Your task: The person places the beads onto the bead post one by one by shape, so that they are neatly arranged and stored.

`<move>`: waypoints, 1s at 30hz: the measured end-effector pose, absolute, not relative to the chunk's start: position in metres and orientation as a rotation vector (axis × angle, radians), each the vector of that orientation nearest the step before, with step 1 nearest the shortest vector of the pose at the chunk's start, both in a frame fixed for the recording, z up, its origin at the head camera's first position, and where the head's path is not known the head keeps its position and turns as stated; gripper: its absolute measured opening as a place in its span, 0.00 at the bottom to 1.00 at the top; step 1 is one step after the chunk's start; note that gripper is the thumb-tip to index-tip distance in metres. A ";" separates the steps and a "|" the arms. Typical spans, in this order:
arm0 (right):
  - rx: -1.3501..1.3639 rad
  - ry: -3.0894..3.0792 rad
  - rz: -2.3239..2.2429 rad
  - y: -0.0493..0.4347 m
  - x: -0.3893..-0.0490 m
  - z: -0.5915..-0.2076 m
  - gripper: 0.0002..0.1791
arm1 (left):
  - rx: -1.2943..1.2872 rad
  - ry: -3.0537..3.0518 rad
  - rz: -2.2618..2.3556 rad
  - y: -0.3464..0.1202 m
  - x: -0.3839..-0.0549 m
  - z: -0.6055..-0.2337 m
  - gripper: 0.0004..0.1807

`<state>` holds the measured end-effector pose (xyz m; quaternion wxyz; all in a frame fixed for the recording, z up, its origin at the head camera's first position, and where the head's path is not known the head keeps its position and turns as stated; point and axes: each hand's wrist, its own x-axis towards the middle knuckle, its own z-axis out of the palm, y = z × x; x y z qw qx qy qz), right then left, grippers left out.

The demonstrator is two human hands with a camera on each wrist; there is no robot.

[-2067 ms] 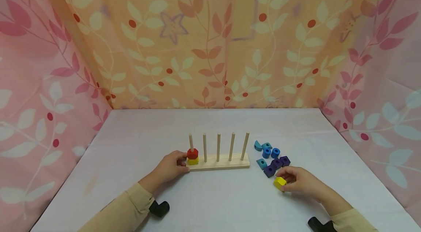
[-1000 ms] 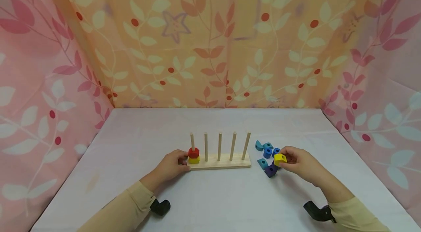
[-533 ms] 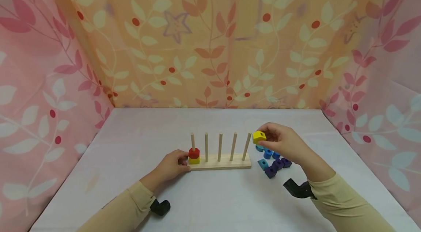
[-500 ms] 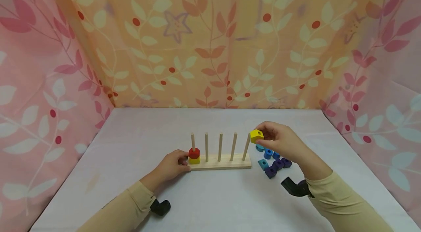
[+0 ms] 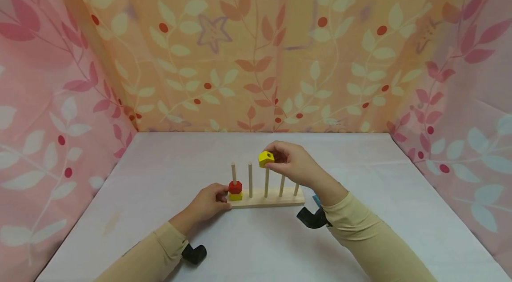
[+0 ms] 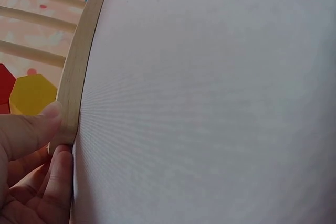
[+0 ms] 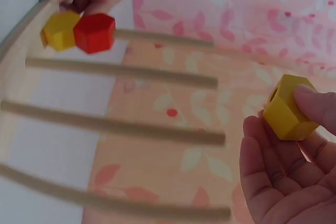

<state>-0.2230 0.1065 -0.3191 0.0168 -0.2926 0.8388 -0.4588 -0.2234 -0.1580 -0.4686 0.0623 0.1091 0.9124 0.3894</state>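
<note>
Behind right sleeve (image 5: 364, 228), teal piece (image 5: 316, 200) mostly hidden — right fingers (image 7: 321, 106) pinch yellow block (image 7: 283, 115), left fingers (image 6: 31, 132) wooden base (image 6: 77, 74).

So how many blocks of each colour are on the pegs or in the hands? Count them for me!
Yellow: 2 (the lower yellow block on the end peg by the left hand, and the held yellow block in the right hand)
Red: 1 (the red block, right above the lower yellow block)
Total: 3 blocks
</note>
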 end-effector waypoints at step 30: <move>-0.722 2.635 -1.692 0.026 -0.224 -0.359 0.16 | 0.297 2.764 1.168 -0.159 -0.225 -0.470 0.24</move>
